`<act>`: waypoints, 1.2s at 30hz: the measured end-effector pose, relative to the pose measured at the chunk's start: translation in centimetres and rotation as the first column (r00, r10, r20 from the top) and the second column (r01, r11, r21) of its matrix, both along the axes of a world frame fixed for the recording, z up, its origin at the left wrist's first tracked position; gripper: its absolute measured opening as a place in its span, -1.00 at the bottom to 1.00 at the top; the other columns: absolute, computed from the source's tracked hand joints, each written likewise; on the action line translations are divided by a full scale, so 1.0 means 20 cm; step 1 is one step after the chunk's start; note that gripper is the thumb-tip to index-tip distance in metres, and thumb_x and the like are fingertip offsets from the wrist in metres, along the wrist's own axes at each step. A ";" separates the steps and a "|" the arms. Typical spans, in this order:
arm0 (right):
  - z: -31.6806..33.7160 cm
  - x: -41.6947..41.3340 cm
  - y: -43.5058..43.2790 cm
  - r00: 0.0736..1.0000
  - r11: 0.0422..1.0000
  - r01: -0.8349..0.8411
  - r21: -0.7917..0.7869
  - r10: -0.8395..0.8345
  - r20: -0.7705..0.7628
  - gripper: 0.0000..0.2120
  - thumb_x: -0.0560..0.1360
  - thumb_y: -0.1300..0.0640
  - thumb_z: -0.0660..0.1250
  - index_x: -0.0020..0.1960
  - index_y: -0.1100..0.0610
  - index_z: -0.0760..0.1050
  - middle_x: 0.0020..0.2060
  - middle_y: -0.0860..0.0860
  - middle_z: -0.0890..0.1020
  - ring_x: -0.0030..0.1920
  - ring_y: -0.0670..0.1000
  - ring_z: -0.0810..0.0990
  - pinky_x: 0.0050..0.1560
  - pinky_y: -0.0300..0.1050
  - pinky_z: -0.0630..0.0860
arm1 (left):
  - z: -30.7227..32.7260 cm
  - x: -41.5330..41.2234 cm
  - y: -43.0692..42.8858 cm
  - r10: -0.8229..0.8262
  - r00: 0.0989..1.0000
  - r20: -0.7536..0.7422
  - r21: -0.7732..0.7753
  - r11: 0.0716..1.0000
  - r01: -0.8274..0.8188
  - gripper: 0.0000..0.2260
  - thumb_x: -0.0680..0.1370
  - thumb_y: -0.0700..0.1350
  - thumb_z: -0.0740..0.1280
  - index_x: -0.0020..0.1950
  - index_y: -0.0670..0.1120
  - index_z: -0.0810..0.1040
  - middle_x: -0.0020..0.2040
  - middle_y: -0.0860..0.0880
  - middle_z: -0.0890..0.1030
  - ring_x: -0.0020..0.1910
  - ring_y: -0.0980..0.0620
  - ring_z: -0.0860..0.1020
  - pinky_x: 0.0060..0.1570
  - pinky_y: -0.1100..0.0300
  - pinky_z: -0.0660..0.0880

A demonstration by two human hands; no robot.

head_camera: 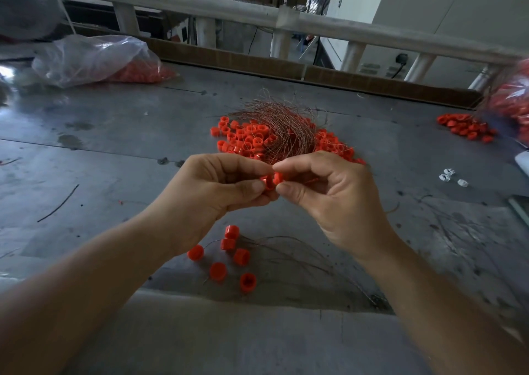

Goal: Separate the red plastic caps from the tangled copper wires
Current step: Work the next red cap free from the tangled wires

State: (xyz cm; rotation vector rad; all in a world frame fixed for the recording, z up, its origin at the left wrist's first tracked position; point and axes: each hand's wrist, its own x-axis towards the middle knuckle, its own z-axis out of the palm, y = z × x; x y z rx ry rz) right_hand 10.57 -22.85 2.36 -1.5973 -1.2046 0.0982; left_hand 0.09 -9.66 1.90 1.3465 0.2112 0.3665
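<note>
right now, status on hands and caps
Left hand pinching one red cap, right hand pinching second cap. Wire tangle lying over cap pile. Six loose caps below hands.

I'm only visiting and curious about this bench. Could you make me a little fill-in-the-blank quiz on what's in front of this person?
1. The left hand and right hand together pinch small plastic caps coloured ____.
2. On the table, nearer the person than the hands, lie ____ loose caps.
3. Beyond the hands, a heap of caps lies tangled in thin copper ____.

Missing words: red; six; wires.
</note>
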 end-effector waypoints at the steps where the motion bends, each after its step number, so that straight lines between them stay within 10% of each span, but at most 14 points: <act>1: -0.01 -0.01 0.00 1.000 1.000 0.008 -0.002 -0.008 0.015 -0.74 0.34 0.30 0.44 -0.05 0.02 0.55 -0.17 -0.05 0.62 -0.15 -0.15 0.61 -0.11 -0.34 0.53 | 0.00 0.00 0.00 0.002 1.000 0.001 -0.001 1.000 -0.002 -0.81 0.22 -0.27 0.34 -0.27 -0.08 0.69 -0.27 -0.11 0.68 -0.25 0.01 0.67 -0.26 0.32 0.56; 36: -0.04 -0.03 0.00 0.911 0.997 0.068 0.024 -0.071 0.407 -0.85 0.28 0.25 0.46 -0.17 0.29 0.64 -0.29 0.09 0.66 -0.25 -0.08 0.59 -0.21 -0.32 0.54 | -0.01 -0.03 0.00 -0.056 0.998 -0.038 0.174 0.983 0.062 -0.84 0.25 -0.17 0.37 -0.22 -0.05 0.69 -0.28 -0.10 0.68 -0.30 0.07 0.66 -0.29 0.36 0.54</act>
